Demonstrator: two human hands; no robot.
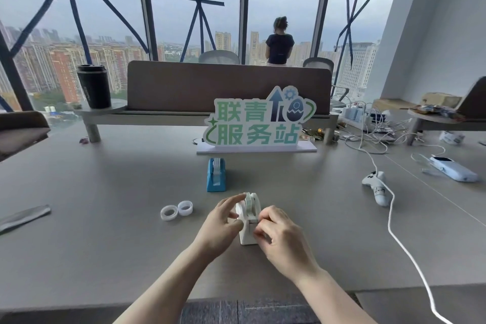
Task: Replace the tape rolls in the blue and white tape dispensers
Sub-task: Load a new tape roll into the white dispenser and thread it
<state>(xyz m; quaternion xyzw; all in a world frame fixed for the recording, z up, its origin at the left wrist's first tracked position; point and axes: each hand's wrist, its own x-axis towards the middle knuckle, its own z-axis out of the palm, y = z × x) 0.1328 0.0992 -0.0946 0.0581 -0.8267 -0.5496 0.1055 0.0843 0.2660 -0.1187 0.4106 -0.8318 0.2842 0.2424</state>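
The white tape dispenser [249, 221] stands on the grey table in front of me with a tape roll seated in its top. My left hand [220, 229] holds its left side, fingers curved against the body. My right hand [282, 237] pinches at the dispenser's right front, where the tape strip runs down. The blue tape dispenser [216, 175] stands farther back, a roll in it, untouched. Two loose tape rolls [176, 211] lie flat side by side to the left of my hands.
A green and white sign [259, 119] stands behind the blue dispenser. A white game controller [376, 187] with a long cable lies to the right, and a black cup [94, 86] stands on a shelf at back left. A person stands at the window.
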